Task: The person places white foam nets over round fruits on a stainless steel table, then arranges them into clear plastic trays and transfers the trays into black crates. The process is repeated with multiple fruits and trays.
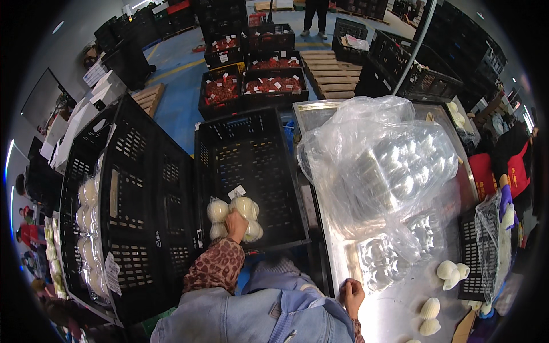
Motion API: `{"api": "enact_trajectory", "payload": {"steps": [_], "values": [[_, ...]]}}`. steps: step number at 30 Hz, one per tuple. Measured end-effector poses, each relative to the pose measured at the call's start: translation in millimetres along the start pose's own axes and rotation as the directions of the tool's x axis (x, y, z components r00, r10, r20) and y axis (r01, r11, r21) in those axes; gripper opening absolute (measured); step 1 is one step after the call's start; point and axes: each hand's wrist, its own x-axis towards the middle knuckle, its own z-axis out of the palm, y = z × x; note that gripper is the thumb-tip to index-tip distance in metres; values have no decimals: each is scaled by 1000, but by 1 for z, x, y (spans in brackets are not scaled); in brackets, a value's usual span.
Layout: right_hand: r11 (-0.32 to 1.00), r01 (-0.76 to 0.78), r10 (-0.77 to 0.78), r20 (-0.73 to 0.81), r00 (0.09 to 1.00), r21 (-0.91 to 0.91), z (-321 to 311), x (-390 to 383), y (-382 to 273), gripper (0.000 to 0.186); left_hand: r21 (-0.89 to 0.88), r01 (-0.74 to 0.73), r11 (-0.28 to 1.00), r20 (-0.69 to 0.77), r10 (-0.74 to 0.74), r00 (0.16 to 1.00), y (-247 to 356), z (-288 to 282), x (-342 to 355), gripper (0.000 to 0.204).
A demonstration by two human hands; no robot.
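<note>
Fruit pack (245,206), lying at the near left of the black crate (246,154), seems grasped by the left hand (235,225) and should settle flat before releasing, while the right hand's (352,296) grip I cannot tell.

One central black crate (251,154) is holding one labelled produce pack (218,211), two bare hands (236,225) are showing, and one worktop (380,311) is carrying three clustered foam nets (447,270) plus a separate pair (430,309).
</note>
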Motion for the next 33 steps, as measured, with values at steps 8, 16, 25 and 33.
{"api": "enact_trajectory", "payload": {"steps": [8, 16, 25, 33], "values": [[999, 16, -16, -1, 1000, -49, 2, -1, -8, 12, -18, 22, 1000, 97, -20, 995, -3, -16, -4, 38], [1000, -25, 25, 11, 1000, 10, 2, -2, -13, 13, 61, 35, 998, 127, -42, 991, 6, -30, -11, 48], [994, -105, 104, 54, 993, 24, -4, -4, -9, 20, 111, 46, 993, 176, -66, 982, 8, -38, -15, 54], [986, -153, 148, 87, 985, 60, 0, -4, -24, 19, 114, 43, 993, 150, -60, 987, 6, -24, -12, 42]]}}
